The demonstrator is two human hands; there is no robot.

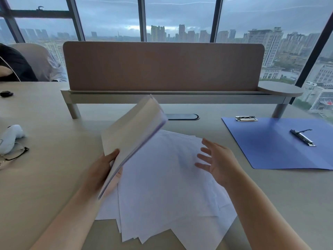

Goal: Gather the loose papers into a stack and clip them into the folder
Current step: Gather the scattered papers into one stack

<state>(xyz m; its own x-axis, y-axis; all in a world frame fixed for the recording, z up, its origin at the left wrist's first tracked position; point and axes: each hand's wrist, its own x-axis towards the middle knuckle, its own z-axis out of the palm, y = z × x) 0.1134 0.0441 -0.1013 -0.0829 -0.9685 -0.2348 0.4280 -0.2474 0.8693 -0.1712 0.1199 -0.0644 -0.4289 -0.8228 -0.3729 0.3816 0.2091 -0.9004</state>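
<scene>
Left of the open blue folder (281, 150), a person's left hand (106, 168) grips a thick, tilted stack of white sheets (133, 130), thumb curled over its near edge. Beneath it, loose papers (167, 192) fan across the smooth beige desk (48, 177). Just above them, the right hand (218, 159) hovers, fingers spread, holding nothing.

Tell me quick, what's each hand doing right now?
Left hand: grips a lifted stack of papers.
Right hand: open, fingers spread, holding nothing.
</scene>
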